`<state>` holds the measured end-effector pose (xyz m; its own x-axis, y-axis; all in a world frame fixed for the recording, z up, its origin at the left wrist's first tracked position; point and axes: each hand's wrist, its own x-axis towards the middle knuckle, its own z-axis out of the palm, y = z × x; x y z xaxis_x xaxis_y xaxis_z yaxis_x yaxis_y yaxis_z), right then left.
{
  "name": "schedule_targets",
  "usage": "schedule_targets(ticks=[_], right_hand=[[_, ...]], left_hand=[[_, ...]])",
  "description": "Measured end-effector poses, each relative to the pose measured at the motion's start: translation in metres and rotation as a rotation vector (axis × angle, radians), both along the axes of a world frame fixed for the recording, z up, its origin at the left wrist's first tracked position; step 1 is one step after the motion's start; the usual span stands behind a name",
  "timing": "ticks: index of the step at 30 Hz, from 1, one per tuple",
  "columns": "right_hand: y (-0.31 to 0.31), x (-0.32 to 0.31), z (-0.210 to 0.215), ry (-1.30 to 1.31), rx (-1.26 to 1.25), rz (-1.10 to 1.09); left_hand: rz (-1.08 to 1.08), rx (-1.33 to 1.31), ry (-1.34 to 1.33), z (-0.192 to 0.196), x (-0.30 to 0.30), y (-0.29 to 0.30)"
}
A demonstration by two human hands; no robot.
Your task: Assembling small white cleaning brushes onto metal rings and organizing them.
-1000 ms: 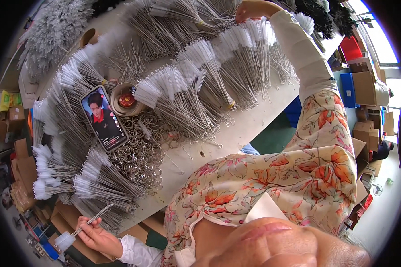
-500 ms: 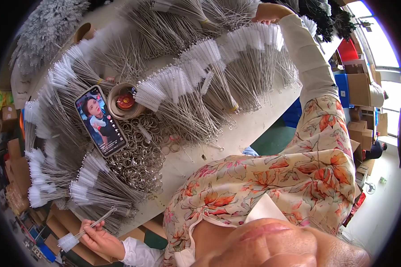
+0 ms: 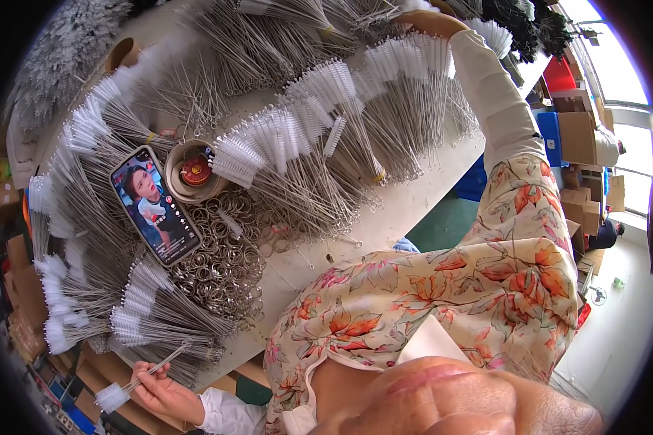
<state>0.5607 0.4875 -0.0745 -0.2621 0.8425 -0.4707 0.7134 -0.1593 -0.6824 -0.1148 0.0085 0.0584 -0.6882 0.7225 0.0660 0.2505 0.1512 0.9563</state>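
Note:
At the lower left, off the table's corner, my left hand [image 3: 164, 392] is closed around a few thin wire-handled brushes [image 3: 112, 397]. Their white bristle heads point down and left, and their looped wire ends point up and right. My right arm reaches across to the far side of the table. There, my right hand [image 3: 429, 23] is at the brush pile [image 3: 319, 29], its fingers mostly hidden behind bristles and the picture's upper edge. Rows of similar brushes [image 3: 341, 145] with white heads and looped steel handles lie in front of it.
A phone [image 3: 156, 206] playing a video lies beside a heap of metal rings [image 3: 218, 268]. Next to it, a round container [image 3: 190, 190] holds a red disc-shaped object [image 3: 196, 169]. Cardboard boxes [image 3: 580, 138] stand right of the table [image 3: 406, 203]; a frosted artificial tree [image 3: 65, 58] is at the far left.
The whole view has shifted slightly, with the table's things a little further left. My right hand sits slightly further left at the far pile; my left hand keeps its hold on the brushes.

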Motion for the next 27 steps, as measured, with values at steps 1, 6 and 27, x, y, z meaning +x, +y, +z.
schedule_targets(ticks=[1,6,27], right_hand=[[-0.001,0.001,-0.001,0.090,-0.039,-0.096],[0.001,0.013,-0.006,0.870,-0.237,-0.398],[-0.007,-0.064,0.042,0.146,0.551,-0.411]], left_hand=[[-0.013,0.006,-0.001,0.000,-0.001,-0.001],[-0.008,0.005,-0.016,0.000,-0.001,-0.001],[0.029,-0.032,0.011,-0.004,0.000,-0.011]])
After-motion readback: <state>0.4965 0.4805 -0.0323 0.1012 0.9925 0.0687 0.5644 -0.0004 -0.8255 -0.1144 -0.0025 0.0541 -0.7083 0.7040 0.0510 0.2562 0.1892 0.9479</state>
